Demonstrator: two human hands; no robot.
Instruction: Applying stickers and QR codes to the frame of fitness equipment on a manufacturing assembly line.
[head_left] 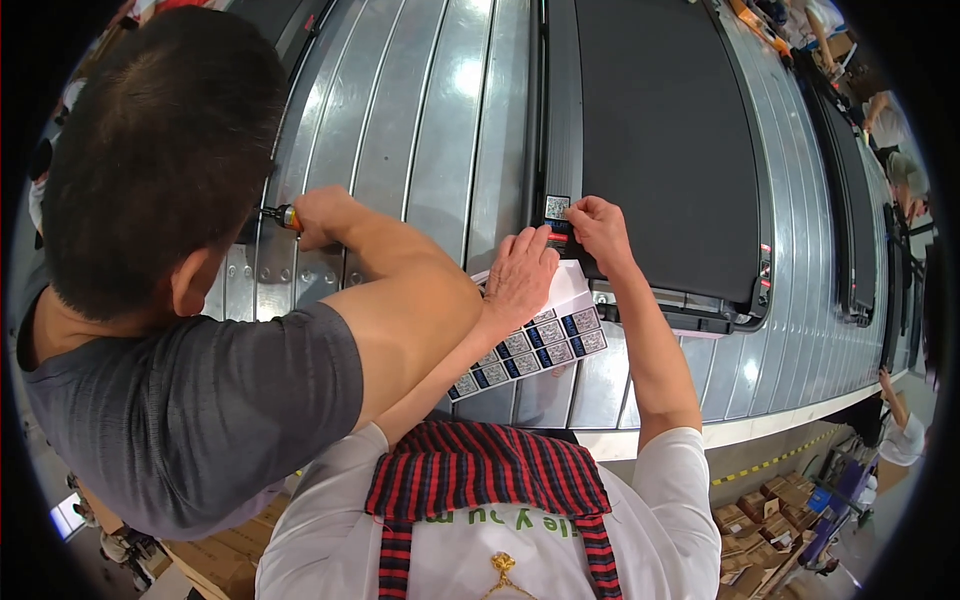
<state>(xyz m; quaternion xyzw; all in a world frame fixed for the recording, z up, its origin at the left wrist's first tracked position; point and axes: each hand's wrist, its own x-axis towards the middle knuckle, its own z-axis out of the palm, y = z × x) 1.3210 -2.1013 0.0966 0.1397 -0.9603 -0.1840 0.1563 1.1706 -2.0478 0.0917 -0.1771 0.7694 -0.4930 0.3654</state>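
Note:
My right hand (600,236) pinches the edge of a square sticker (557,207) with a printed code, which lies against the dark frame strip (561,140) beside a black treadmill belt (665,140). My left hand (522,272) is on the strip just below and left of that sticker, fingers fairly straight. Beneath its palm it keeps a white sheet of code stickers (540,340); its thumb's grip is partly hidden. A red and black label (557,240) shows between my hands.
A co-worker in a grey shirt (200,400) leans in close on my left, one arm across mine, holding a power driver (280,216). Metal slats (440,110) run under the treadmill. Further right stands another dark treadmill (850,200); cardboard boxes (765,520) lie below the table edge.

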